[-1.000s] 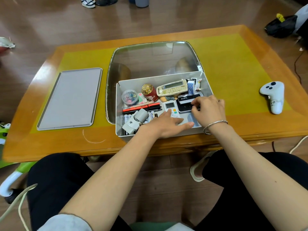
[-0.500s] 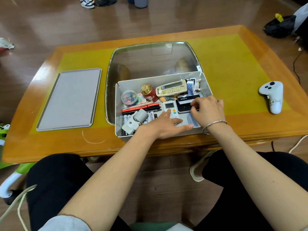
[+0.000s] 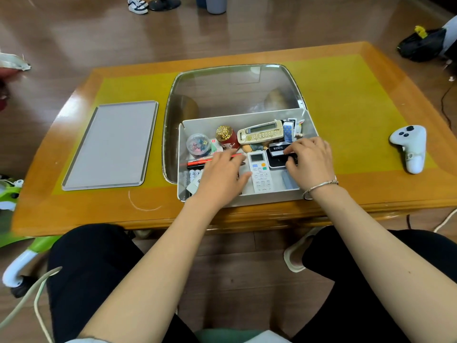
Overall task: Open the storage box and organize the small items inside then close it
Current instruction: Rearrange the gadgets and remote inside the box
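Inside, both hands (image 3: 222,174) crowding storage box (image 3: 247,117).

Open white storage box (image 3: 247,198) on table's near edge, cluttered; grey lid (image 3: 111,144) lies left.

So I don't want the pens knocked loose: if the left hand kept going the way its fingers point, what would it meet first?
Probably the red pen: the left hand lies over the box's near-left items, fingers aimed away and slightly left, and already reaches the pens. Beyond sits the red jar with the gold lid. Depth is uncertain.
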`<state>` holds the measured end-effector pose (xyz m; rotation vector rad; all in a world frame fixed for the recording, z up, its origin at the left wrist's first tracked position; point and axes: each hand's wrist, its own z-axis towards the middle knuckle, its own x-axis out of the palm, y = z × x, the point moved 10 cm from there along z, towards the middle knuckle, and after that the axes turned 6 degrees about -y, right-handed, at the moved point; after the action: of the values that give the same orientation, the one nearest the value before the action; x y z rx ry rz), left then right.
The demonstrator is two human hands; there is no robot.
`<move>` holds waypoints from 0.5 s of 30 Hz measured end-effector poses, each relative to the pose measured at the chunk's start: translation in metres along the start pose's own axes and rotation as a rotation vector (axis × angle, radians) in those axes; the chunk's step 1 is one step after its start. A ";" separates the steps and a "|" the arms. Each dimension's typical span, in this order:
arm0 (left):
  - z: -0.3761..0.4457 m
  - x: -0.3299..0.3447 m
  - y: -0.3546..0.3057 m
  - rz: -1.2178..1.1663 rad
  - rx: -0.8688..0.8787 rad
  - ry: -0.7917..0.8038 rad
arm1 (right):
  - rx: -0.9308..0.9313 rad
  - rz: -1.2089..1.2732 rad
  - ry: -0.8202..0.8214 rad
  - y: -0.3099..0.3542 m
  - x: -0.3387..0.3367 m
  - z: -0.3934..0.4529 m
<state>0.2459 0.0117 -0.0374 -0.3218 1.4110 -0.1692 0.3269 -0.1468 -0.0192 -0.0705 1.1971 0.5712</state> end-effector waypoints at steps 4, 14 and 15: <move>-0.004 -0.013 0.040 0.024 -0.156 -0.050 | -0.027 0.052 0.092 0.006 0.009 0.004; -0.006 -0.001 0.061 0.003 -0.236 0.036 | -0.165 -0.021 0.120 0.038 0.026 0.057; -0.006 -0.001 0.062 -0.005 -0.237 0.039 | -0.181 -0.043 0.148 0.041 0.032 0.062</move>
<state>0.2355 0.0695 -0.0573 -0.5204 1.4718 -0.0118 0.3696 -0.0777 -0.0140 -0.2962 1.2819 0.6447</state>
